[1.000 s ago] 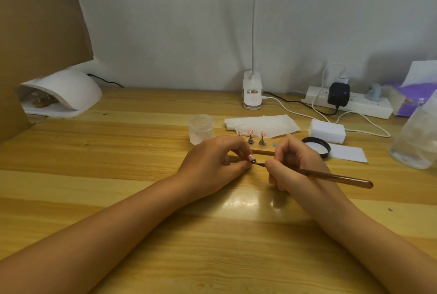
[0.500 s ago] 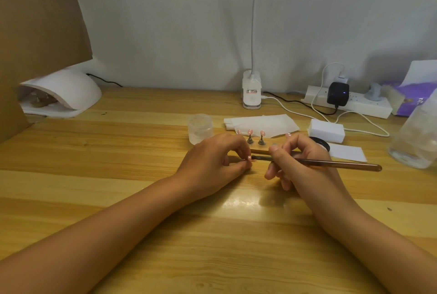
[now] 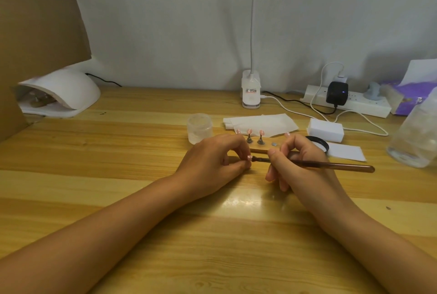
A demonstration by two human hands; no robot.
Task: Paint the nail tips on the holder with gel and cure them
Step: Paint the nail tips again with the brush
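Note:
My left hand (image 3: 212,163) pinches a small stand carrying a pink nail tip (image 3: 249,157) between thumb and fingers, low over the table. In my right hand (image 3: 300,163) is a brown-handled gel brush (image 3: 331,165), held like a pen with its dark tip touching that nail tip. Behind the hands lies the wooden holder (image 3: 267,146) with pink nail tips (image 3: 255,132) on little metal stands. An open gel jar (image 3: 318,142) with a black rim sits behind my right hand. The white curing lamp (image 3: 61,95) stands at the far left.
A frosted plastic cup (image 3: 199,128), folded tissues (image 3: 260,123) and a white block (image 3: 325,129) sit behind the holder. A clip lamp (image 3: 251,90), power strip (image 3: 347,102) with cables, purple tissue pack (image 3: 411,99) and clear bottle (image 3: 416,137) line the back and right. Cardboard (image 3: 35,21) stands at left.
My right hand lifted and turned the brush so its handle lies flatter, pointing right. The brush tip stays at the nail tip in my left hand, which has barely moved.

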